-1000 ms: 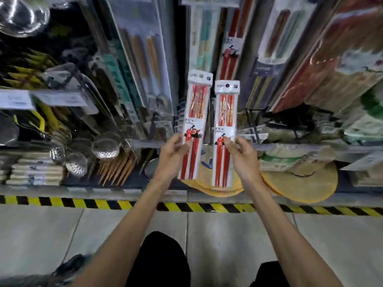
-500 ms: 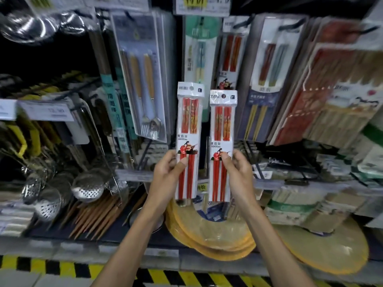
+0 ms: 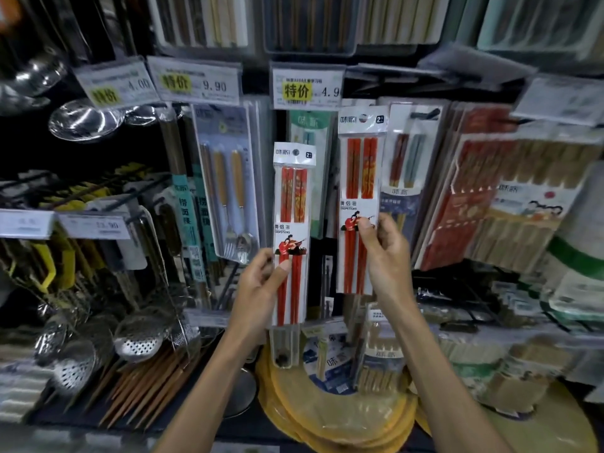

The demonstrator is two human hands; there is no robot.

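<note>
I hold two matching packs of red chopsticks upright in front of a shop's hanging display. My left hand (image 3: 258, 289) grips the left pack (image 3: 293, 204) at its lower half, thumb across the front. My right hand (image 3: 385, 256) pinches the right pack (image 3: 359, 178) at its lower half and holds it higher and closer to the rack, its white header up near the yellow 4.9 price tag (image 3: 307, 89). Each pack has a white header card and a small picture of red figures at mid height.
Hanging packs of chopsticks (image 3: 510, 197) fill the rack on the right; a fork-and-spoon set (image 3: 228, 184) hangs left of centre. Steel ladles (image 3: 85, 119) and skimmers (image 3: 140, 338) hang at the left. Round woven mats (image 3: 327, 413) and boxed goods lie on the lower shelf.
Both packs have risen and moved nearer the rack as my view tilted up from the floor. The right pack now sits higher than the left one.
</note>
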